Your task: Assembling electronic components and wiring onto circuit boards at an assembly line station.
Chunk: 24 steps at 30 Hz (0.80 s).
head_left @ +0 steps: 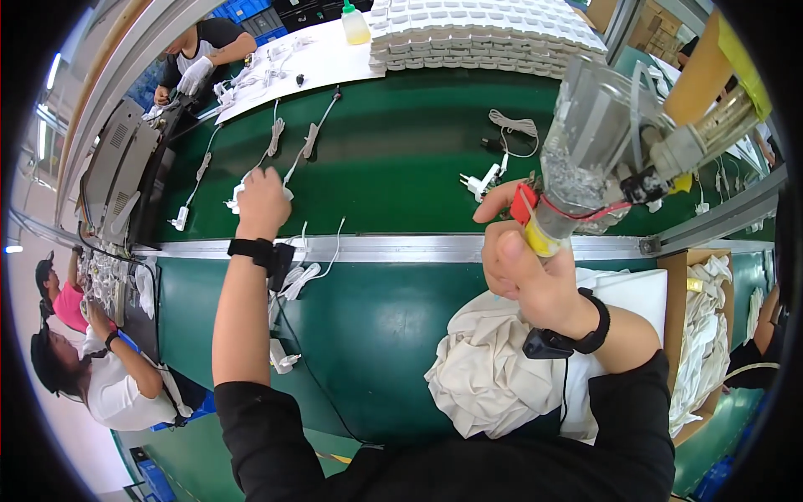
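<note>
On the green belt, my left hand has its fingers closed over a white power adapter. Most of the adapter is hidden under the fingers. My right hand is wrapped round the yellow-taped neck of a clear plastic tool with a red part, held up close to the camera. Just beyond that hand, a white plug adapter lies with its bundled cord. Another adapter with a cord rests left of my left hand.
A crumpled cream cloth lies below my right forearm, beside a cardboard box of similar cloth. Stacked white trays stand at the back. A metal rail crosses in front of the belt. Co-workers sit left and far left.
</note>
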{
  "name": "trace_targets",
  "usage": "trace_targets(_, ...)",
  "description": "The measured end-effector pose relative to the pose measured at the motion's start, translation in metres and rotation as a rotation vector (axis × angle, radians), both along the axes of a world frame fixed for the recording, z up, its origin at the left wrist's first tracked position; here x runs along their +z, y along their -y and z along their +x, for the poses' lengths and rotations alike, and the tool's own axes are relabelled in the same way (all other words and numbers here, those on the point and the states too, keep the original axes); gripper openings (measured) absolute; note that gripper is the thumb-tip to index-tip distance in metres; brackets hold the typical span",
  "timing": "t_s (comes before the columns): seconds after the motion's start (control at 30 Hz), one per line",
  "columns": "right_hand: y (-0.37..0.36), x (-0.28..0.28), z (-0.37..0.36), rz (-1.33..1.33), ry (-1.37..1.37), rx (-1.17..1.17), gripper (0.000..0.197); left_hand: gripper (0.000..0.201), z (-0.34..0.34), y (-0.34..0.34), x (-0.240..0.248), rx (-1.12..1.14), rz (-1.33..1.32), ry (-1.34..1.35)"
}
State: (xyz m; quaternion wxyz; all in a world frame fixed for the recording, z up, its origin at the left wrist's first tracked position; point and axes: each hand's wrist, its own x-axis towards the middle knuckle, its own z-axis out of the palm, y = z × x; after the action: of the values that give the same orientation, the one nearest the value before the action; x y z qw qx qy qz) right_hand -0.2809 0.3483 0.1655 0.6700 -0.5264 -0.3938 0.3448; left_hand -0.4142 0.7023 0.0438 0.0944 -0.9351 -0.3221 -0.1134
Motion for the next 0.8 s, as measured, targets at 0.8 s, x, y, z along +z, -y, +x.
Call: trace_targets(0.8, -0.011, 0.015, -0.001, -0.003, -0.022, -0.062, 0.043, 0.040, 0.077, 0.187, 0.029, -0.066, -1.865, 0.660)
